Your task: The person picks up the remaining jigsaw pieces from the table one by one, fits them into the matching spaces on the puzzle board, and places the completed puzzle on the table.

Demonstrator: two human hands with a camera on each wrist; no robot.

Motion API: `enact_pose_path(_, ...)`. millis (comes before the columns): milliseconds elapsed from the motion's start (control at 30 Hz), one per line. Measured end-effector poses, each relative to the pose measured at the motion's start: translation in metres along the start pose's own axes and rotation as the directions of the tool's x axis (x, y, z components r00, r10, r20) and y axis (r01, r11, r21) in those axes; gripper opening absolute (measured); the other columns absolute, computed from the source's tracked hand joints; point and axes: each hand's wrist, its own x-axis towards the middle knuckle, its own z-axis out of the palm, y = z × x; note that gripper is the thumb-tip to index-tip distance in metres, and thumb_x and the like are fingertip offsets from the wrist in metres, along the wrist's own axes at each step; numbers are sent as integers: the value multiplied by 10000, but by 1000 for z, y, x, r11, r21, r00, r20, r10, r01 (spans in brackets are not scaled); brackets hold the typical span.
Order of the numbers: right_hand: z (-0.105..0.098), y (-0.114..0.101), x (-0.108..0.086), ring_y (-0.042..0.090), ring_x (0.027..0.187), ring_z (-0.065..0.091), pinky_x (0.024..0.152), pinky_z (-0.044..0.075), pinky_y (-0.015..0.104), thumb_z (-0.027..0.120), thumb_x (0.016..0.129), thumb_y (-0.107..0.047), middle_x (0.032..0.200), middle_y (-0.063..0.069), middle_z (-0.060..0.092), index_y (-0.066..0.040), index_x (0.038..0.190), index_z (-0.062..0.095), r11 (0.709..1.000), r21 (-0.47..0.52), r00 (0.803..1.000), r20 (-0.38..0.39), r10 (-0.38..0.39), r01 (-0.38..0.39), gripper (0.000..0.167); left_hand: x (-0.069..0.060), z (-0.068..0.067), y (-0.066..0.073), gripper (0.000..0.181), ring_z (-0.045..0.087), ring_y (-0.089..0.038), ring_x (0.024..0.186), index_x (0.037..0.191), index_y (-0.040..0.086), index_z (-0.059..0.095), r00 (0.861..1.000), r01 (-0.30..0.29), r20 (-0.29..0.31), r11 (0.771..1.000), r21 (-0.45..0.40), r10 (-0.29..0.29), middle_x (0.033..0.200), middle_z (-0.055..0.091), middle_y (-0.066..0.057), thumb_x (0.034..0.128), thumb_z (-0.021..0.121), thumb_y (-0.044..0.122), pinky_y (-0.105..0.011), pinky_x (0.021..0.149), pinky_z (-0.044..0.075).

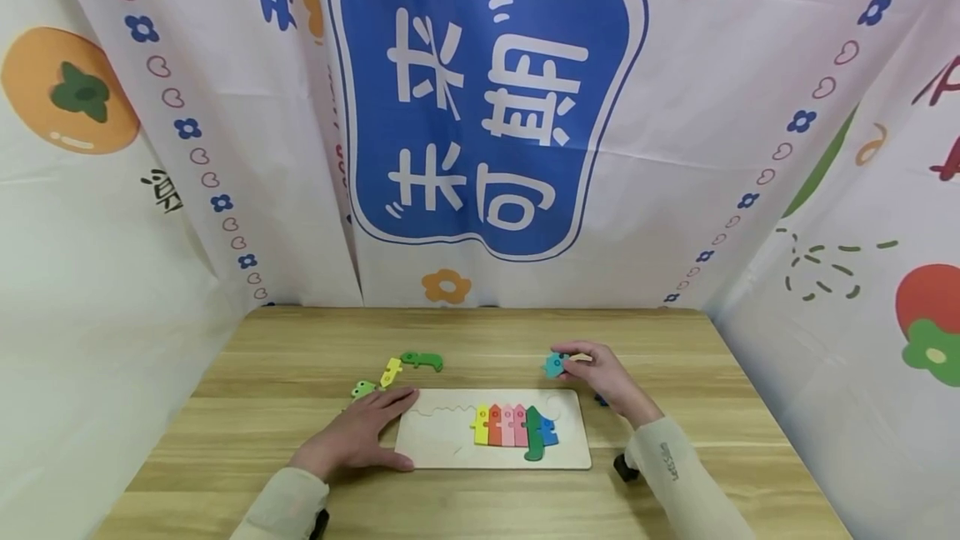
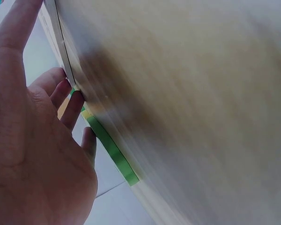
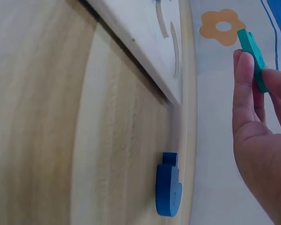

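A pale wooden puzzle board (image 1: 435, 444) lies flat on the table. On its right half sit several coloured pieces side by side, including a yellow piece (image 1: 481, 426), a dark green piece (image 1: 533, 432) and a blue piece (image 1: 550, 432). My left hand (image 1: 356, 433) rests at the board's left edge, thumb and fingers spread, holding no piece. Above the table, beyond the board's upper right corner, my right hand (image 1: 609, 377) pinches a teal puzzle piece (image 1: 553, 365) between thumb and fingers. The right wrist view shows that teal piece (image 3: 254, 58) edge-on, off the table.
Past the left hand lie a light green piece (image 1: 363, 390) with eyes, a small yellow piece (image 1: 391, 372) and a green piece (image 1: 424, 360). A dark blue piece (image 3: 168, 187) lies right of the board, partly behind the right hand in the head view. Printed curtains surround the wooden table (image 1: 480, 502).
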Motion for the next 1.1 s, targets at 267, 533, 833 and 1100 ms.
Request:
enact_pose_path(267,-7,1,-16,259,1008,725,941,607,411,617,1040,-86,1423,229,575,28,1379,620,997,-70,994,110,-17,25,357,1,-1,1,1094,312,-486,1506,1618,157,378,1000,2,6,1000,-1,-2,1676,352,-89,771,765,730,-708,1157,304)
enact_pose_path(533,-3,-8,-38,285,978,706,900,619,396,636,1022,-80,1284,210,603,25,1324,656,992,-122,977,212,-14,40,321,3,0,-4,1107,295,-470,1521,1628,195,361,1000,15,16,1000,4,-16,1689,330,-54,762,732,778,-695,1175,293)
enact_pose_path(833,-1,5,-48,270,904,709,820,632,348,666,988,-40,1139,156,600,33,1277,677,994,-105,967,256,6,21,298,1,4,-4,1085,337,-475,1495,1612,172,394,1000,-10,-10,1000,6,10,1665,373,-81,766,754,748,-702,1152,316)
enact_pose_path(1100,-3,12,-48,215,868,690,780,625,289,659,989,-29,1099,161,606,48,1261,679,991,-124,961,275,-12,48,283,1,3,-2,1078,350,-497,1478,1608,159,400,1000,-13,-18,1000,15,14,1656,382,-102,772,755,740,-712,1137,325)
